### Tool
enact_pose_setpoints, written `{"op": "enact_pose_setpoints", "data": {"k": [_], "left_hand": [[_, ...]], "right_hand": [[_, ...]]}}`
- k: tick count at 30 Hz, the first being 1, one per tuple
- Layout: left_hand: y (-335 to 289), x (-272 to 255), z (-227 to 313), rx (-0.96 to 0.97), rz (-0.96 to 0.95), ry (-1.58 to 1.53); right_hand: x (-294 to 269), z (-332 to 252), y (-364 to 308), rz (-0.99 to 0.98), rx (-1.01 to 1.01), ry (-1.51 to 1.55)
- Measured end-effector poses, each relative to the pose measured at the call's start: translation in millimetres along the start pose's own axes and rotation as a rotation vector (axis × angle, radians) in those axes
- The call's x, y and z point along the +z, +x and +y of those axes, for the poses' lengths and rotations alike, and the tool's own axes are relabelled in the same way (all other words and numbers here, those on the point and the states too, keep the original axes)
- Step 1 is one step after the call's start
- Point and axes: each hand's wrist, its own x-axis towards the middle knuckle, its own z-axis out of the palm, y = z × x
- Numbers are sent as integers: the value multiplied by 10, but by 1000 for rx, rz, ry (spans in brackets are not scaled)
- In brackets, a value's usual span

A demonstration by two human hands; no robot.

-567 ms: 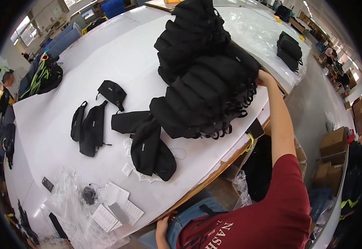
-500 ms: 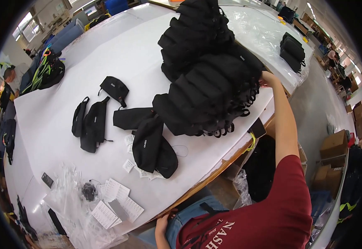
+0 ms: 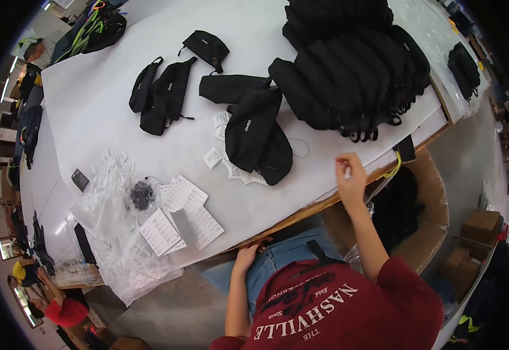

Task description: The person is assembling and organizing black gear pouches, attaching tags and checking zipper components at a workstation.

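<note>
My right hand (image 3: 351, 178) is raised over the table's front edge, its fingers loosely bent and apart, with nothing seen in them. To its left lie black pouches (image 3: 246, 128), overlapping one another on small white tags (image 3: 213, 157). Low against the table edge, by the jeans, rests my left hand (image 3: 246, 257); its fingers are shadowed and partly hidden. A big heap of black pouches (image 3: 348, 76) with loops along its near side covers the far right of the table. Further left lie a black pouch (image 3: 168, 96) with a slim one beside it, and a small pouch (image 3: 206, 48).
Printed white cards (image 3: 161, 232), a dark tangle of cord (image 3: 142, 195) and crumpled clear plastic bags (image 3: 111, 245) occupy the front left. Below the right edge stands an open cardboard box (image 3: 435, 198) with dark contents. Another person (image 3: 65, 309) is at lower left.
My right hand has come away from the pouch heap, back toward me to the table's front edge. The view has shifted, so the table sits higher in it. My left hand stays low.
</note>
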Motion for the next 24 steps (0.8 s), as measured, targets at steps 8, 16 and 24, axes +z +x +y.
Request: {"op": "enact_pose_setpoints", "data": {"k": [8,16,24], "left_hand": [[12,-18,-56,71,72,-40],[-992,80,1008,375,61,158],[-995,-1108,1207,547,1393,725]], "right_hand": [[620,-47,250,-380,-246,-315],[-12,-333,493,-679,-40,-252],[-62,-686,454,-760,258,422]]}}
